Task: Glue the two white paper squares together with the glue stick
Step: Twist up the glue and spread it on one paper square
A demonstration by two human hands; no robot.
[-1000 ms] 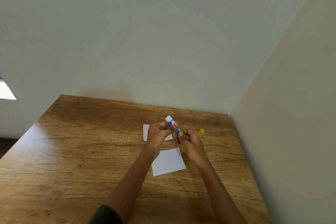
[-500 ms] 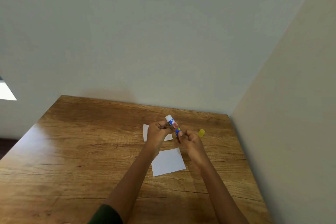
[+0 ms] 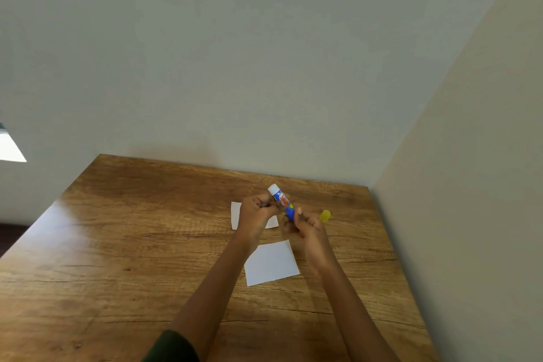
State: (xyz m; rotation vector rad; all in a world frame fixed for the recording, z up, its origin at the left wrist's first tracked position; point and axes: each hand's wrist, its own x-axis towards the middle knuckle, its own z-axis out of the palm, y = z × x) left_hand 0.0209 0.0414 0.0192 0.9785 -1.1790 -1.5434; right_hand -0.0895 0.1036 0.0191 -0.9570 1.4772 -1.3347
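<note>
1. Although nothing pins it, the nearer paper square (image 3: 271,263) lies flat on the table (image 3: 132,244), closest to the person and between the two forearms.
2. At its 12 o'clock both hands are raised over the wood. The left hand (image 3: 257,213) curls its fingers round the middle of the glue stick (image 3: 282,200). The right hand (image 3: 308,225), slightly blurred, pinches the stick's lower end.
3. The stick is uncapped and tilts with its white end toward 11 o'clock, clear of both sheets.
4. The farther paper square (image 3: 236,214) lies partly hidden behind the left hand, apart from the near one. Whether either sheet carries glue is too small to tell.
5. The yellow cap (image 3: 325,215) sits at the right hand's 2 o'clock.
6. Likely trouble: if the base is being twisted, too much glue could wind out and smear in lumps. An unheld sheet could drag or crease under the stick. A careless forearm could knock the cap away.
</note>
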